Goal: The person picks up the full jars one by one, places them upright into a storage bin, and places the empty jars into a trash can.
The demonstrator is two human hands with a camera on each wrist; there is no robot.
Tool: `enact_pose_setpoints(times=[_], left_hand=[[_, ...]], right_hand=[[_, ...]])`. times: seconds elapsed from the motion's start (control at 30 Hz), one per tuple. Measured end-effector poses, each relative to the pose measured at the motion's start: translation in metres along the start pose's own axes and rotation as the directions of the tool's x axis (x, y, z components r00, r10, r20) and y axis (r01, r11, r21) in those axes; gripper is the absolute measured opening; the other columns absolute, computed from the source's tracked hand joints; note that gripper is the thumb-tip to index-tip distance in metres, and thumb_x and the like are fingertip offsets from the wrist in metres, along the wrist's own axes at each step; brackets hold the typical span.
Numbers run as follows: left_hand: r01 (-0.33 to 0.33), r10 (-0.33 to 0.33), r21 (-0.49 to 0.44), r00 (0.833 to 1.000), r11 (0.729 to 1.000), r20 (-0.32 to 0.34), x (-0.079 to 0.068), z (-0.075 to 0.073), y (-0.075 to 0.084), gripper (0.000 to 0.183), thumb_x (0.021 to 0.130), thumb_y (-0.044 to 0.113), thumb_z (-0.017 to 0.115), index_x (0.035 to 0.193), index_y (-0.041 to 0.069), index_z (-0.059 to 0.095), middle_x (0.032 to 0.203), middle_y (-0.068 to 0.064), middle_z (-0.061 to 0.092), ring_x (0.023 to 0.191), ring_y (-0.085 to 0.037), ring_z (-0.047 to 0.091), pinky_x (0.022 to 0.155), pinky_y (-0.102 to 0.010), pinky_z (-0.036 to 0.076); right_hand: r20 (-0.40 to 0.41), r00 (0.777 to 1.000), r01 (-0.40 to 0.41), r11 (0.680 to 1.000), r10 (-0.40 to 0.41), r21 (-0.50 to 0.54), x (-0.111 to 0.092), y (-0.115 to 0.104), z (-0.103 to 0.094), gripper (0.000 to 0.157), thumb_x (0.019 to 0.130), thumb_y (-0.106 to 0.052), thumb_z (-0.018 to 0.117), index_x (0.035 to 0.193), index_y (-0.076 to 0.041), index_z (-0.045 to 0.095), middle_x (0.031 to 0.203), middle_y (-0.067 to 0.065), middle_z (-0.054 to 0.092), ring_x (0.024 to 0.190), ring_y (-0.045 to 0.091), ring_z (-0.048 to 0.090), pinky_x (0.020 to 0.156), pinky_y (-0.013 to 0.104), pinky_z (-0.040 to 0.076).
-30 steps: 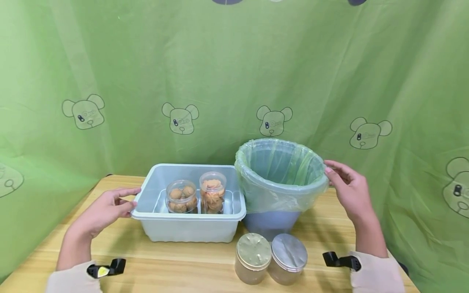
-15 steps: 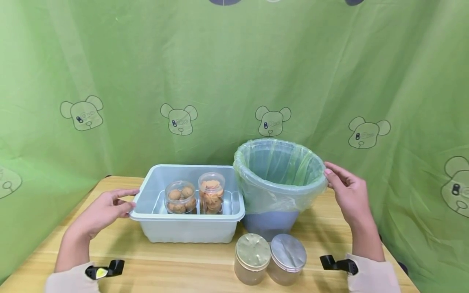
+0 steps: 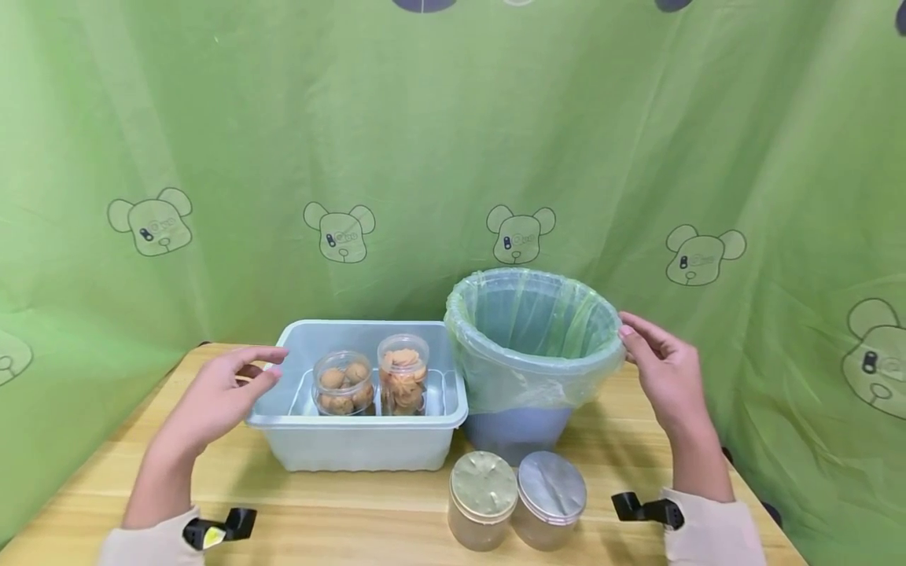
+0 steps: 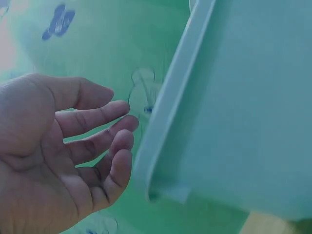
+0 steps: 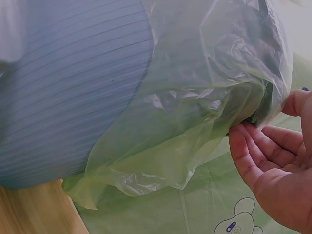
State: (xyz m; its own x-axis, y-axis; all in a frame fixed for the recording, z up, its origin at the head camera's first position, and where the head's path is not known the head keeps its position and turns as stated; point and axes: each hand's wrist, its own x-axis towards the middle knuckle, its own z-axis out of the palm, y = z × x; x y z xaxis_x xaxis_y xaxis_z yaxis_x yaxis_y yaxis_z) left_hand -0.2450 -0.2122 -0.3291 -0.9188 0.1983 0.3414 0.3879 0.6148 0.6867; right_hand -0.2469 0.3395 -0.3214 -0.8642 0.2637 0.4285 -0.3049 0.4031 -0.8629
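Observation:
My left hand (image 3: pixel 219 401) hovers at the left end of a pale blue plastic tub (image 3: pixel 361 444), fingers relaxed and holding nothing. In the left wrist view, a small gap separates these fingers from the tub's rim (image 4: pixel 165 107). Two clear jars stand inside the tub: one has round brown cookies (image 3: pixel 344 385), the other swirled cookies (image 3: pixel 403 381). To the tub's right is a blue trash bin (image 3: pixel 517 428) lined with a green translucent bag (image 3: pixel 531 381). My right hand (image 3: pixel 668 373) touches the bin's bagged right rim with its fingertips and thumb, fingers mostly straight.
Two jars with foil-like tops, one gold (image 3: pixel 484 486) and one silver (image 3: pixel 552 487), stand side by side before the bin. All rests on a wooden table (image 3: pixel 340 519). A green curtain (image 3: pixel 425 141) with bear prints hangs behind.
My left hand has come off the tub's left rim and moved slightly up and right. My right hand stays at the bin's rim. The whole head view has shifted a little.

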Motion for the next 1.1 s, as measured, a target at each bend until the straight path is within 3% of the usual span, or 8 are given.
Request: enact_pose_setpoints(times=[0.27, 0.4, 0.53, 0.73, 0.83, 0.93, 1.1], left_hand=[[-0.167, 0.165, 0.014, 0.982, 0.986, 0.091, 0.017, 0.028, 0.030, 0.031, 0.102, 0.015, 0.063, 0.131, 0.003, 0.067, 0.118, -0.011, 0.068, 0.089, -0.015, 0.063, 0.075, -0.028, 0.057], [-0.240, 0.232, 0.026, 0.957, 0.970, 0.174, 0.025, 0.044, 0.045, 0.032, 0.100, 0.012, 0.064, 0.130, 0.001, 0.066, 0.117, -0.013, 0.067, 0.089, -0.014, 0.063, 0.074, -0.029, 0.057], [-0.335, 0.307, 0.078, 0.919, 0.939, 0.247, 0.029, 0.060, 0.060, 0.032, 0.099, 0.012, 0.064, 0.129, 0.000, 0.066, 0.118, -0.013, 0.068, 0.094, -0.019, 0.066, 0.078, -0.033, 0.058], [-0.486, 0.417, 0.166, 0.849, 0.858, 0.325, 0.031, 0.084, 0.082, 0.033, 0.099, 0.014, 0.064, 0.130, 0.003, 0.067, 0.121, -0.009, 0.068, 0.104, -0.023, 0.063, 0.092, -0.044, 0.053], [-0.552, 0.475, 0.163, 0.808, 0.818, 0.349, 0.029, 0.095, 0.090, 0.031, 0.099, 0.015, 0.064, 0.128, 0.004, 0.068, 0.125, -0.007, 0.067, 0.112, -0.021, 0.061, 0.098, -0.041, 0.053], [-0.623, 0.546, 0.170, 0.763, 0.763, 0.347, 0.025, 0.107, 0.094, 0.029, 0.098, 0.015, 0.065, 0.126, 0.006, 0.068, 0.120, -0.005, 0.067, 0.108, -0.017, 0.060, 0.096, -0.036, 0.053], [-0.753, 0.679, 0.193, 0.653, 0.629, 0.337, 0.019, 0.126, 0.098, 0.028, 0.097, 0.016, 0.065, 0.124, 0.007, 0.068, 0.116, -0.001, 0.066, 0.106, -0.016, 0.061, 0.094, -0.033, 0.052]], right_hand=[[-0.025, 1.000, -0.015, 1.000, 0.014, -0.028, -0.001, 0.001, -0.002, 0.051, 0.101, -0.038, 0.064, 0.142, -0.007, 0.061, 0.112, -0.022, 0.068, 0.090, 0.004, 0.067, 0.080, 0.013, 0.051], [-0.026, 1.000, -0.012, 1.000, 0.012, 0.001, -0.001, 0.001, -0.002, 0.050, 0.101, -0.035, 0.066, 0.141, -0.006, 0.062, 0.112, -0.021, 0.069, 0.089, 0.005, 0.067, 0.077, 0.012, 0.051], [-0.024, 1.000, -0.010, 1.000, 0.011, 0.028, -0.002, 0.001, -0.001, 0.050, 0.100, -0.034, 0.067, 0.140, -0.005, 0.062, 0.112, -0.020, 0.069, 0.088, 0.005, 0.068, 0.077, 0.012, 0.051], [-0.029, 0.999, -0.016, 0.998, 0.018, 0.068, -0.002, 0.001, 0.001, 0.049, 0.100, -0.032, 0.068, 0.139, -0.004, 0.063, 0.111, -0.019, 0.070, 0.087, 0.005, 0.068, 0.079, 0.013, 0.052], [-0.030, 0.999, -0.015, 0.997, 0.017, 0.076, -0.002, 0.001, 0.002, 0.049, 0.099, -0.032, 0.069, 0.139, -0.004, 0.063, 0.110, -0.018, 0.070, 0.087, 0.006, 0.067, 0.078, 0.013, 0.053], [-0.030, 0.999, -0.015, 0.997, 0.018, 0.077, -0.001, 0.001, 0.003, 0.049, 0.099, -0.032, 0.069, 0.139, -0.004, 0.063, 0.110, -0.017, 0.070, 0.086, 0.006, 0.068, 0.078, 0.012, 0.052], [-0.033, 0.999, -0.017, 0.998, 0.019, 0.063, 0.001, 0.000, 0.003, 0.049, 0.099, -0.033, 0.069, 0.139, -0.006, 0.063, 0.109, -0.017, 0.070, 0.088, 0.006, 0.067, 0.080, 0.012, 0.052]])
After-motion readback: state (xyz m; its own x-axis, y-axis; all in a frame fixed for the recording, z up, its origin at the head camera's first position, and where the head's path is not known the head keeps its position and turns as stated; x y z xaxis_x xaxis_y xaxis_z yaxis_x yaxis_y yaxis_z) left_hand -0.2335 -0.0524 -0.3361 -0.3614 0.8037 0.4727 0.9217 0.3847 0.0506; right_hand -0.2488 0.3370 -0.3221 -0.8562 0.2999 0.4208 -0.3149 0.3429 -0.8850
